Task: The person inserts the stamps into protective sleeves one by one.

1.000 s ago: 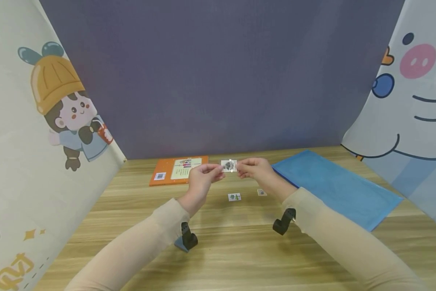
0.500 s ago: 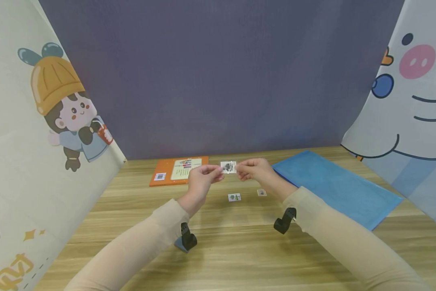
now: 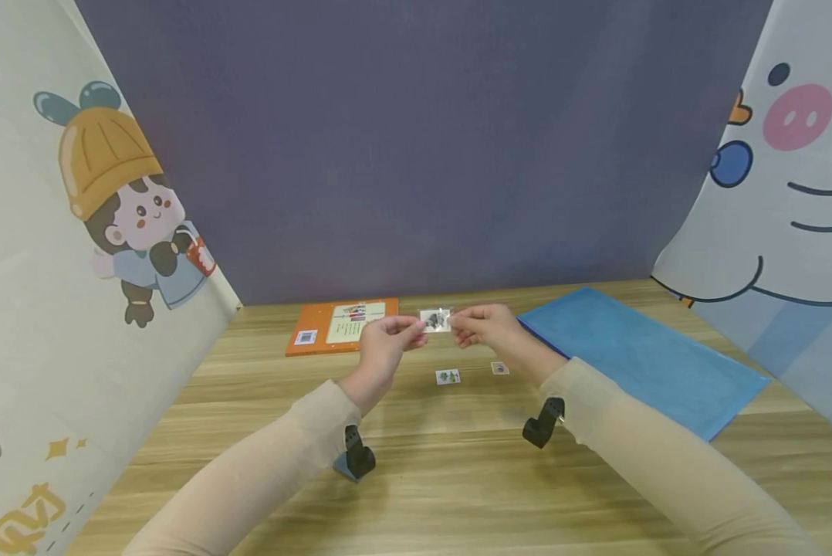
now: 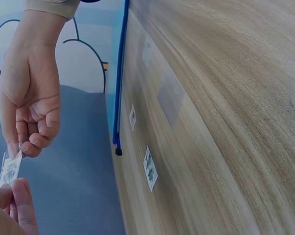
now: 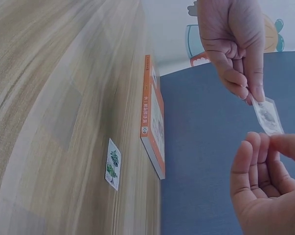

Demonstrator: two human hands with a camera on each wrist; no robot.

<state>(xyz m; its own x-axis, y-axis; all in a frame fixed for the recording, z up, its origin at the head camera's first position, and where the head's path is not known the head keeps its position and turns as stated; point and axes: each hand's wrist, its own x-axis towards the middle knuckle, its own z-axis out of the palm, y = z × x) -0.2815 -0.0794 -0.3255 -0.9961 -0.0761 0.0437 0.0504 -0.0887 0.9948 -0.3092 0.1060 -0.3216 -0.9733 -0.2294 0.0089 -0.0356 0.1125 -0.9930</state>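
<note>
**Mia:** Wooden tabletop (image 3: 416,494), purple wall behind, cartoon curtains on both sides. What lies on it?

**Ben:** Going from the left: an orange book (image 3: 339,325) lies flat at the back. Then the left hand (image 3: 383,349), then a small sticker (image 3: 435,320) up in the air, then the right hand (image 3: 488,330). A blue mat (image 3: 638,359) lies on the right.

**Mia:** Who has the sticker?

**Ben:** Both hands. The left hand pinches its left edge with thumb and finger, and the other fingers are curled in. The right hand pinches the right edge the same way. It hangs above the tabletop, in front of the book.

**Mia:** Which way does it lie?

**Ben:** It is a little flat piece. Its long side runs left to right, from one hand to the other. Its picture side faces the person. In the left wrist view it (image 4: 9,169) looks thin and clear at the edges, like a tiny bag or film.

**Mia:** What could go wrong?

**Ben:** I think it could rip if the hands pull apart too hard. The pinches are only on the thin edges, so it could slip and drop too. It might then land by the two small stickers on the tabletop, the tree one (image 3: 447,377) and the tiny one (image 3: 499,368), and get mixed up with them.
</note>
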